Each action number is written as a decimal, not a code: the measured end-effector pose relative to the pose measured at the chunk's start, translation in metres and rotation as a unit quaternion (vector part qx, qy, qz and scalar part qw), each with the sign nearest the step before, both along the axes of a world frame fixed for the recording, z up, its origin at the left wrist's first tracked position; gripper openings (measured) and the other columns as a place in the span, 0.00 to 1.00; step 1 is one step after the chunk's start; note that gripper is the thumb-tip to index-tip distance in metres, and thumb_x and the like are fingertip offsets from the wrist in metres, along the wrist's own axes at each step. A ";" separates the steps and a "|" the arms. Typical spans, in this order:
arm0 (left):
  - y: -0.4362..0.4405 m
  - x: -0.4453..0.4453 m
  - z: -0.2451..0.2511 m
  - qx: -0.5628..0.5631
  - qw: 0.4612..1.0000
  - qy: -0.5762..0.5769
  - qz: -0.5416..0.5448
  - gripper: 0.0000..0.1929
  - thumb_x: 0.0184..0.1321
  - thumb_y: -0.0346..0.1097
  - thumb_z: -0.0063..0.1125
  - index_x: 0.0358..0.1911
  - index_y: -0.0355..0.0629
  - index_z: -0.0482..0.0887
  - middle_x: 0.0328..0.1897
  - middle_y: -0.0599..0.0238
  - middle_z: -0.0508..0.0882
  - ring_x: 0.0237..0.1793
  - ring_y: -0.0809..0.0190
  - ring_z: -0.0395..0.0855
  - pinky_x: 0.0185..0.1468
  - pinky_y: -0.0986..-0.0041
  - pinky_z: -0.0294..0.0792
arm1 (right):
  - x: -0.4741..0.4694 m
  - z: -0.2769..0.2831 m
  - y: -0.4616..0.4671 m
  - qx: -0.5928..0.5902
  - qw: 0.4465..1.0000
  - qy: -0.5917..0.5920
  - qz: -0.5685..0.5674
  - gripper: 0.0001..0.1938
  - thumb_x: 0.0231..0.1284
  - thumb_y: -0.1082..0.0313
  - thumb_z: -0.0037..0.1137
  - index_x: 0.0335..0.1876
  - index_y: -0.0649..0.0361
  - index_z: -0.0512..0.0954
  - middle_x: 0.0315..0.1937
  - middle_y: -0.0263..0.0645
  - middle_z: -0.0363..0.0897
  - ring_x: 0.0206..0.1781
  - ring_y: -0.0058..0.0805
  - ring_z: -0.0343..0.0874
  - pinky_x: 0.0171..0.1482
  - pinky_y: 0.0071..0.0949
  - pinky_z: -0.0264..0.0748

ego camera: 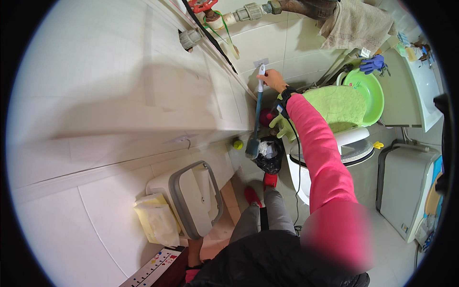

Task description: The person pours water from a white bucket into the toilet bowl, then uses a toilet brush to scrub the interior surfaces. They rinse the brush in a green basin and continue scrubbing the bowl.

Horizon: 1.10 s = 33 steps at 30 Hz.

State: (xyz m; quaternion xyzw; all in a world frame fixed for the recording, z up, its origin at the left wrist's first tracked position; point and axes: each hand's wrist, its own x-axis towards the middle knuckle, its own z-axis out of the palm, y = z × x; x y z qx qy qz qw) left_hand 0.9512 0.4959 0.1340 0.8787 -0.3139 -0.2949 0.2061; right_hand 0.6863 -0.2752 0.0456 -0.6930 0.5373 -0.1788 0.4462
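My right hand (275,80) grips a toilet brush (259,102) by its white handle. The brush hangs down along the wall, its blue-grey head (252,149) low beside a black-bagged waste bin (269,161) with white paper in it. The handle's top end meets an adhesive wall hook (261,62); whether it hangs on the hook I cannot tell. At the lower left, my left hand (195,245) shows only near the wrist. Its fingers are hidden behind a wall-mounted white dispenser with a grey rim (195,201), so its hold is unclear.
A toilet (301,179) stands at my right, with a light green mat (333,107) over its tank. Behind are a green basin (375,97) and a blue glove (373,64). A red-handled valve pipe (247,13) runs above. A yellow-green ball (238,144) lies on the floor.
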 end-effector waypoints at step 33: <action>0.014 -0.010 0.048 -0.034 0.949 0.309 -0.050 0.08 0.59 0.32 0.55 0.40 0.37 0.78 0.28 0.68 0.80 0.26 0.73 0.76 0.30 0.81 0.70 | -0.147 0.404 0.432 -0.315 0.948 0.014 0.034 0.16 0.51 0.57 0.62 0.31 0.66 0.77 0.22 0.44 0.79 0.24 0.36 0.80 0.29 0.28 0.75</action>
